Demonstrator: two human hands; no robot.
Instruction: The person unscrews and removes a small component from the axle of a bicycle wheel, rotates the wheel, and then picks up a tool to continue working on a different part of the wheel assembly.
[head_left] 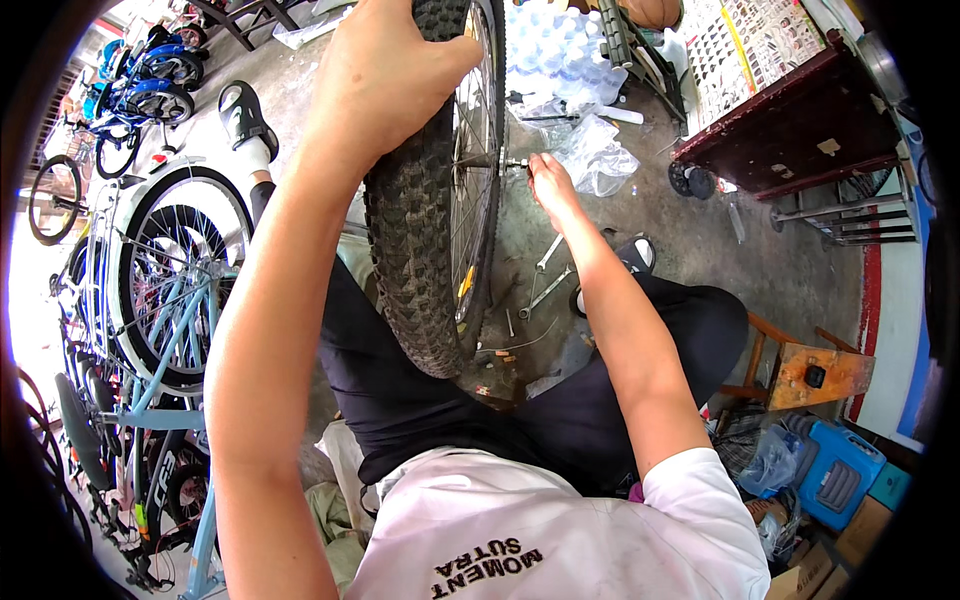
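Observation:
A bicycle wheel with a black knobby tyre [410, 220] stands upright between my legs, its spokes facing right. My left hand [395, 80] grips the top of the tyre, the thumb lying across the tread toward the rim; the other fingers are mostly out of sight. At the hub, a metal axle [513, 163] sticks out to the right. Closed around its outer end are the fingertips of my right hand [548, 185]; any small part within them is hidden. Below that hand, two wrenches [548, 290] lie on the concrete floor beside small loose pieces.
Clear plastic bags [595, 155] and a pile of wrapped bottles [560, 50] lie ahead. A dark red cabinet on casters [790, 125] stands far right, a wooden stool [820, 375] nearer. Bicycles [170, 290] crowd the left. A blue case [835, 470] sits at lower right.

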